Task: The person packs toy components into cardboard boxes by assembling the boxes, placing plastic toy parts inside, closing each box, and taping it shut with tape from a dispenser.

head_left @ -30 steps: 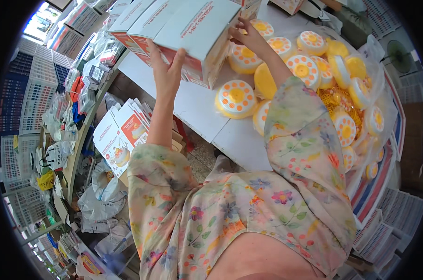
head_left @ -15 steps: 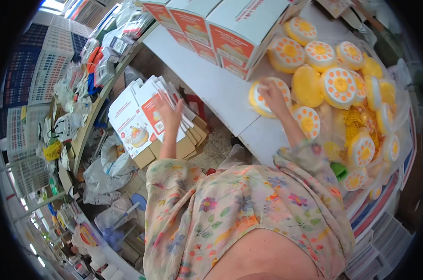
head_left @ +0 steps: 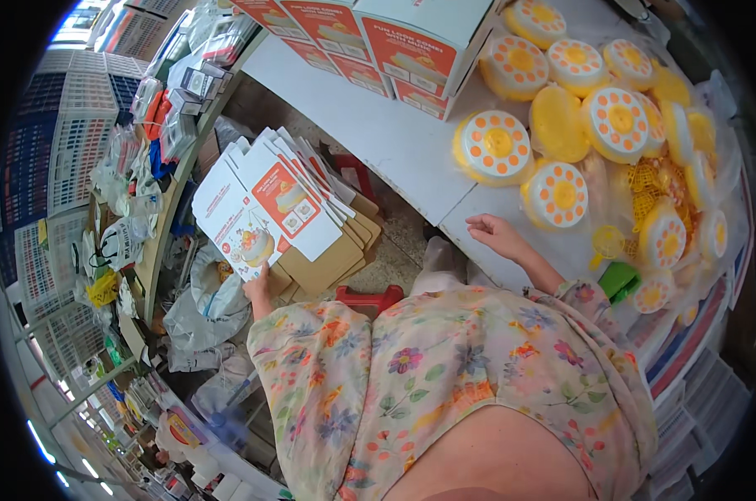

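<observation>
Worktable (head_left: 419, 159): smooth, white, flat-topped. Erected cartons (head_left: 415, 58): rectangular, printed paperboard, standing at the far end. Flattened cartons (head_left: 288, 200): fanned stack, brown inner faces, left of the worktable across a floor gap. Round yellow-and-white toys (head_left: 495, 146): domed, orange-dotted, grouped rightward; open tabletop extends from them to the left edge. Right hand (head_left: 501, 237): fingers loosely extended, empty, over the near edge. Left hand (head_left: 259, 290): at the stack's near corner; grip cannot be determined.

Left hand (head_left: 259, 288) is touching the near corner of the flattened carton stack (head_left: 298, 200); grip unclear. Right hand (head_left: 496, 236) is hanging empty, fingers loosely spread, over the white table (head_left: 411, 159). Erected boxes (head_left: 419, 54) are standing beyond, yellow-and-white round pieces (head_left: 495, 146) lying beside them.
</observation>
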Motion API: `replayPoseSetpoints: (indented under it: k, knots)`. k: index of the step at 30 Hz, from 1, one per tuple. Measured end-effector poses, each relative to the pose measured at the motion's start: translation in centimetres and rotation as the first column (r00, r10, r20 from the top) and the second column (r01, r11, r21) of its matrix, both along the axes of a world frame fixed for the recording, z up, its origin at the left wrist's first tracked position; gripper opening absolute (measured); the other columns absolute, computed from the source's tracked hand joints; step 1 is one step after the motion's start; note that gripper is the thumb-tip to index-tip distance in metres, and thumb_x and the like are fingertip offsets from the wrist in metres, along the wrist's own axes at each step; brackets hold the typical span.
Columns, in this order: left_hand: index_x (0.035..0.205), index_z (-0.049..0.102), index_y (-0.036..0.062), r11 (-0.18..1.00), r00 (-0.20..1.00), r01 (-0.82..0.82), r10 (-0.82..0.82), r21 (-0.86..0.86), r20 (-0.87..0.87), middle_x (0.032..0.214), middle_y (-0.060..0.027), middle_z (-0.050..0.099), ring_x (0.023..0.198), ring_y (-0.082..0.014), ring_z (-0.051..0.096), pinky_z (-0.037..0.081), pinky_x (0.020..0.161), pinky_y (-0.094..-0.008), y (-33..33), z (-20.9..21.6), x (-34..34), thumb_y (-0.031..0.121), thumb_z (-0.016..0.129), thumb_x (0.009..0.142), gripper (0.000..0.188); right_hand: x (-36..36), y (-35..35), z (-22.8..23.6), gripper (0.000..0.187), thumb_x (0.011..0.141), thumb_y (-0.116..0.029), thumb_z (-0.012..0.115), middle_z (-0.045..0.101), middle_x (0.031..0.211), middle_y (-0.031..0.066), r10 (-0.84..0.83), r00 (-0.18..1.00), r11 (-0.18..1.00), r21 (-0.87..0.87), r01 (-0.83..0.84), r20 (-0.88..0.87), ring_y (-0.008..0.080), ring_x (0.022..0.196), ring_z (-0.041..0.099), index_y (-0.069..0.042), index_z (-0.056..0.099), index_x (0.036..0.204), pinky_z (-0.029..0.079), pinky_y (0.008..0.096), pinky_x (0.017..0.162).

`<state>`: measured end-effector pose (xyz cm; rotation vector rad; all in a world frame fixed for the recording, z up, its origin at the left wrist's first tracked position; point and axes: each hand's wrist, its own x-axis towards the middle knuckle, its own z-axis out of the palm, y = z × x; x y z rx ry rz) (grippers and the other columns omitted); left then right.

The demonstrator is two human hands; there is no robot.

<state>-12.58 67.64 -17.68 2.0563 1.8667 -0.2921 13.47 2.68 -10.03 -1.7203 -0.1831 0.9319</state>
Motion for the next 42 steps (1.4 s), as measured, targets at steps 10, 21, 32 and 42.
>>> replayPoseSetpoints:
  k: [10,21,32,42]
  knots:
    - [0.115,0.059,-0.0081,0.997,0.737,-0.06,0.083,-0.057,0.671,0.108,-0.0192,0.067,0.093,-0.0288,0.068,0.054,0.081,-0.0372,-1.5,11.4,-3.2,0.038,0.078,0.08,0.061,-1.1,-1.3,3.1,0.039,0.092,-0.025,0.064,0.069,0.105,0.0108,0.059,0.996,0.998,0.021,-0.06,0.074,0.0164,0.093,0.065,-0.002,0.061,0.124,0.053,0.0306,0.084]
    - [0.135,0.048,0.0059,0.667,0.058,0.461,0.636,-0.585,0.77,0.133,-0.0097,0.058,0.12,-0.0235,0.058,0.048,0.1,-0.0405,-39.9,20.6,3.9,0.025,0.052,0.1,0.04,-8.4,2.7,11.6,0.064,0.086,-0.03,0.072,0.061,0.125,0.0147,0.146,0.892,0.863,0.386,-0.326,0.427,0.0228,0.116,0.059,-0.001,0.05,0.138,0.049,0.0335,0.096]
    - [0.107,0.059,0.003,0.382,0.682,0.71,-0.161,-0.592,0.714,0.109,-0.0114,0.066,0.098,-0.0188,0.065,0.053,0.082,-0.0304,-52.5,24.8,0.8,0.009,0.068,0.09,0.02,-7.7,-13.8,19.2,0.027,0.089,-0.015,0.069,0.069,0.082,0.0017,-0.049,0.916,0.951,0.299,-0.079,0.398,0.0048,0.074,0.055,0.0,0.068,0.111,0.048,0.0262,0.068]
    - [0.136,0.043,-0.0011,0.66,-0.144,0.641,-0.398,0.392,0.906,0.136,-0.0127,0.048,0.126,-0.0208,0.046,0.036,0.106,-0.0376,-55.6,31.0,13.1,0.004,0.07,0.081,0.061,-11.0,-27.9,26.5,0.023,0.087,-0.008,0.07,0.069,0.084,0.0041,-0.067,0.85,0.992,0.127,0.0,0.523,0.0066,0.068,0.057,0.001,0.07,0.107,0.047,0.0257,0.062]
